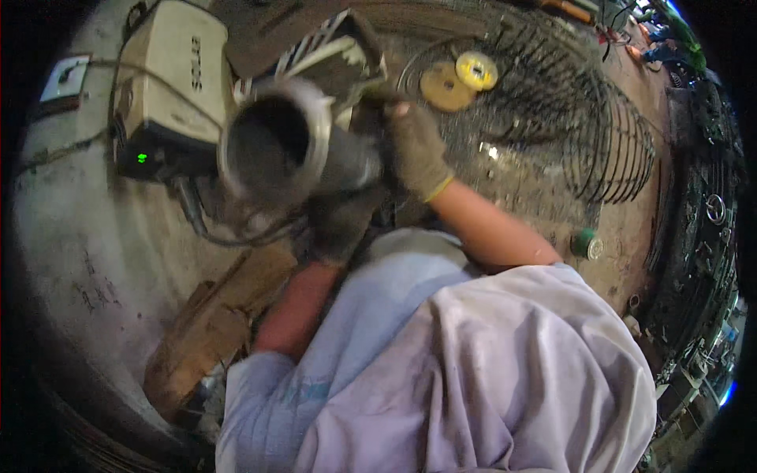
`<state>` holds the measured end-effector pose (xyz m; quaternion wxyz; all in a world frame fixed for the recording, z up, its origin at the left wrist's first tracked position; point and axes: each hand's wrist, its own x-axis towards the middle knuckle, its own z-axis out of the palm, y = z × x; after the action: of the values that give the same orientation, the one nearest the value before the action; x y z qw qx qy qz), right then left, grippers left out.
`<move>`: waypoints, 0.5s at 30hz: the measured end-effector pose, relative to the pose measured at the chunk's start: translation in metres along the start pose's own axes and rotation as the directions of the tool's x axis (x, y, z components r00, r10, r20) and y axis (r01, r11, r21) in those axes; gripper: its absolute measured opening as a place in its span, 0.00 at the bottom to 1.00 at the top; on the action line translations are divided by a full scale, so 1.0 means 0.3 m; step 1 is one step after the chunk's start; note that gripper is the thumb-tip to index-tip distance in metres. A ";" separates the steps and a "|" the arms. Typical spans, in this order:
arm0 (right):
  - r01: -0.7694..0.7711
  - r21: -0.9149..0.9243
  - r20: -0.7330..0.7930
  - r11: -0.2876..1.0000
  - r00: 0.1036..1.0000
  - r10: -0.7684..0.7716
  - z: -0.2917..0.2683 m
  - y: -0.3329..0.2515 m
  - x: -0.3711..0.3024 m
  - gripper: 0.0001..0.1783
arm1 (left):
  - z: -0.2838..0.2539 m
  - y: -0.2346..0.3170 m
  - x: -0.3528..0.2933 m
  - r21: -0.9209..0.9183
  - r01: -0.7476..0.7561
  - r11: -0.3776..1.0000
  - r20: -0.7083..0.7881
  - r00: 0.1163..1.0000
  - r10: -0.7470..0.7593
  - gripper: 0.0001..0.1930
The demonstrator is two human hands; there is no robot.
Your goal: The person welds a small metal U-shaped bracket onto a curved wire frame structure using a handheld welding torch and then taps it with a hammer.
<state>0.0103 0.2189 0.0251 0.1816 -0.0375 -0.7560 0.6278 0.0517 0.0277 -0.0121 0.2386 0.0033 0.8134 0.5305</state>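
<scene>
A grey metal pipe [343, 165] with a wide round mouth is raised before me, its dark open end toward the left. My left hand [341, 225], in a dark glove, is closed under the pipe's body; its fingers are mostly hidden and blurred. Beyond the pipe's right end, my right hand [418, 150] wears a brownish glove with a yellow cuff. Its fingers curl around something dark by the pipe, too blurred to name. Near that hand lie a yellow disc [476, 71] and a brown disc [447, 87].
A beige machine [169, 71] with a small green display stands at the left, with a black cable [193, 213] below. Behind the pipe sits an open box [347, 51]. A black wire cage [607, 150] and a green spool [587, 244] lie right. Brown boards [213, 323] lie lower left.
</scene>
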 end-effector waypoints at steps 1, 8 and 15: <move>-0.024 -0.008 -0.068 1.000 0.997 0.023 -0.016 -0.026 -0.029 0.28 | -0.001 0.004 0.006 -0.002 -0.035 0.999 -0.005 0.999 0.035 0.26; -0.462 -0.203 -0.087 0.863 0.887 0.454 -0.127 -0.028 -0.237 0.28 | 0.004 -0.024 0.080 0.110 -0.407 0.907 -0.121 0.900 0.419 0.27; -0.565 -0.220 0.036 0.795 0.810 0.585 -0.046 0.003 -0.229 0.28 | 0.002 0.061 0.059 -0.134 -0.302 0.944 0.029 0.951 0.309 0.21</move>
<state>0.0787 0.2125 0.0106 -0.0612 -0.2514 -0.7759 0.5753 0.0318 0.0408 -0.0032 0.1731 0.1271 0.7611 0.6120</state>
